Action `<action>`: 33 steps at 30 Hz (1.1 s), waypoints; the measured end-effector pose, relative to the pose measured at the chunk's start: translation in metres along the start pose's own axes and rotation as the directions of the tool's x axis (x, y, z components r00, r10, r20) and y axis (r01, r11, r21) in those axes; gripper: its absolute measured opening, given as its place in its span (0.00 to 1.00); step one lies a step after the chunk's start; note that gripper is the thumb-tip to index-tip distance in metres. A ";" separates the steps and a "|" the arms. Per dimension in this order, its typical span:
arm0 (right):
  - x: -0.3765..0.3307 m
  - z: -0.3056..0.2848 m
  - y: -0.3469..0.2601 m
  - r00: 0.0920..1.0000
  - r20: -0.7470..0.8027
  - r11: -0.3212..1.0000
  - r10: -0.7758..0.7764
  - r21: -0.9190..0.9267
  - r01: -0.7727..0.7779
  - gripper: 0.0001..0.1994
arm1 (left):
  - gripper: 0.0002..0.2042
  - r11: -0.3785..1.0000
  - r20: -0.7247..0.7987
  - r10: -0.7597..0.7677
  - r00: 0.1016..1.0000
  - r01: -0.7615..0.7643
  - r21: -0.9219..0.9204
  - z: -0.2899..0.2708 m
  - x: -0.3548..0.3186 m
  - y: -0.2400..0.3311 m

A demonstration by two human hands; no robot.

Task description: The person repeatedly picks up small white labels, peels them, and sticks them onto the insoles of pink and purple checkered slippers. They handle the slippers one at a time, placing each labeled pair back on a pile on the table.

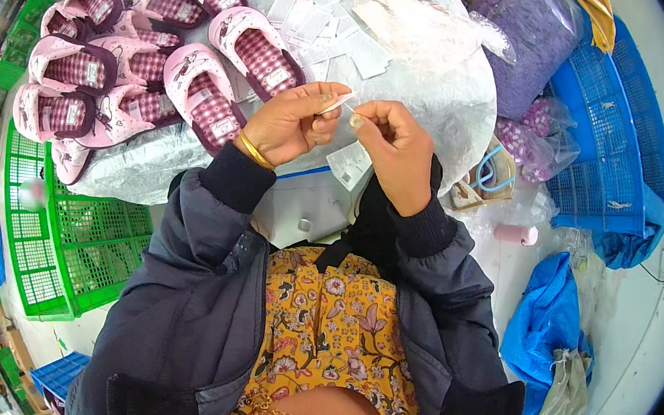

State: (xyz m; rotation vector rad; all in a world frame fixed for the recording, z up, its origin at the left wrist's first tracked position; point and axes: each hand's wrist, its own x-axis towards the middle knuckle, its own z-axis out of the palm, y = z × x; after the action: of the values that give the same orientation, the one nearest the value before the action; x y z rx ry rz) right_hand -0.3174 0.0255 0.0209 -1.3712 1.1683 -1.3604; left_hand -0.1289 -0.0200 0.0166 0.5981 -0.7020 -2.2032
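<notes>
Above the near edge of the covered table, my left hand [288,125] is closed, pinching a small white sticker [337,104] between thumb and forefinger. My right hand [399,150] is beside it with thumb and forefinger pinched close to the sticker's edge. Whatever lies between those right fingertips is too small to make out. A white label sheet [348,164] lies below the two hands. Nearest to my left hand are a pink slipper with checked lining [261,59] and its neighbour, another pink slipper [201,98]. Both bear a small white label inside.
More pink slippers [74,68] are heaped on the left of the table [443,95]. Loose white label sheets [316,23] lie at its far middle. Green crates [92,236] stand at left, blue crates [614,155] at right. A purple-filled bag [519,46] leans by the table.
</notes>
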 end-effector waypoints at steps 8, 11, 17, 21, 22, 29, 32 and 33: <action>-0.011 0.011 -0.010 1.000 0.027 1.000 0.002 0.010 -0.002 0.04 | 0.15 0.999 0.003 0.003 1.000 -0.003 -0.035 -0.007 -0.014 -0.008; -0.013 0.014 -0.011 1.000 0.018 1.000 -0.005 0.001 0.005 0.04 | 0.15 1.000 -0.027 -0.001 1.000 0.001 0.008 -0.004 -0.019 -0.010; -0.018 0.014 -0.009 1.000 0.006 1.000 -0.002 -0.008 0.002 0.04 | 0.14 0.988 -0.052 0.020 0.998 -0.028 -0.150 -0.001 -0.023 -0.019; -0.021 0.015 -0.009 1.000 -0.011 1.000 0.008 0.021 -0.008 0.04 | 0.14 0.953 -0.016 0.037 0.999 -0.041 -0.301 -0.007 -0.021 -0.031; -0.021 0.014 -0.009 1.000 -0.015 1.000 0.015 0.025 -0.015 0.04 | 0.14 0.935 -0.012 0.037 0.999 -0.038 -0.352 -0.011 -0.020 -0.033; -0.022 0.015 -0.004 1.000 0.017 1.000 0.022 -0.003 -0.022 0.03 | 0.14 0.932 -0.016 0.033 0.999 -0.036 -0.360 -0.010 -0.022 -0.036; -0.022 0.016 0.000 1.000 0.002 1.000 0.001 -0.014 -0.001 0.03 | 0.14 0.936 -0.010 0.028 1.000 -0.029 -0.350 -0.011 -0.022 -0.037; -0.022 0.016 0.001 1.000 0.000 1.000 -0.002 -0.015 0.002 0.03 | 0.14 0.936 -0.008 0.027 1.000 -0.028 -0.351 -0.012 -0.022 -0.038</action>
State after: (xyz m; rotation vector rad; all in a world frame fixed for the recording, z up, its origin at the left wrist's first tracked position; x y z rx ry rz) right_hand -0.3009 0.0460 0.0145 -1.3832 1.1790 -1.3555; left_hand -0.1271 0.0151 -0.0120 0.4041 -0.2983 -2.2284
